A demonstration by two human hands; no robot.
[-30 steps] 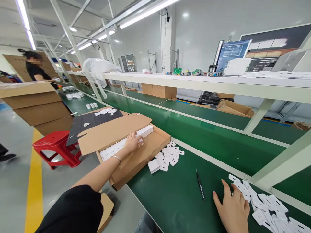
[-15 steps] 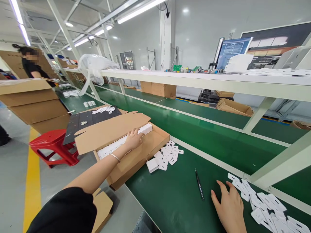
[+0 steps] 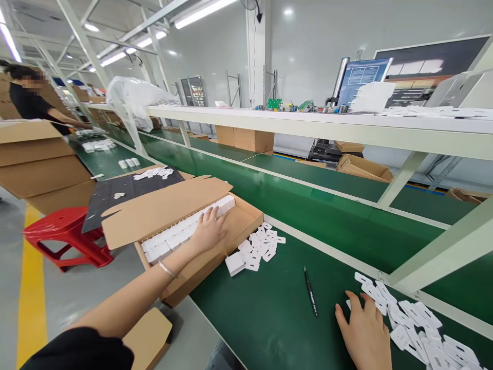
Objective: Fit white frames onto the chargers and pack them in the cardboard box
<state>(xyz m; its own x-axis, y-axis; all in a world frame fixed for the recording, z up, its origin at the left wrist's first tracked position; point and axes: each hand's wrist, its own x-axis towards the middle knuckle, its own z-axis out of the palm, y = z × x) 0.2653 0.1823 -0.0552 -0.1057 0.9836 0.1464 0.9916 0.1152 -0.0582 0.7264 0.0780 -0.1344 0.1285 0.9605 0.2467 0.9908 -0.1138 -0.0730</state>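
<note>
My left hand (image 3: 210, 231) is over an open cardboard box (image 3: 246, 218), its fingers stretched out and apart at a row of small white boxes (image 3: 169, 241). I cannot tell whether the fingertips press on them. My right hand (image 3: 364, 329) is low over the green bench with fingers spread and curved, beside a heap of flat white slotted pieces (image 3: 418, 321). A bit of white shows by its index finger. Left of this hand lies a black pen-like tool (image 3: 310, 292). Between the cardboard box and the tool are a white box (image 3: 234, 263) and more flat white pieces (image 3: 264, 244).
A white shelf (image 3: 308, 125) runs above the green bench (image 3: 277, 298), held by a slanted post (image 3: 442, 241). Left are a red stool (image 3: 63, 231), a black mat (image 3: 115, 192) and large cartons (image 3: 34, 159). Another person (image 3: 36, 100) stands at the far left.
My left hand has drawn back slightly toward me from the row's far end, its fingers more spread. My right hand stays nearly in place. The view has shifted a little to the right.
</note>
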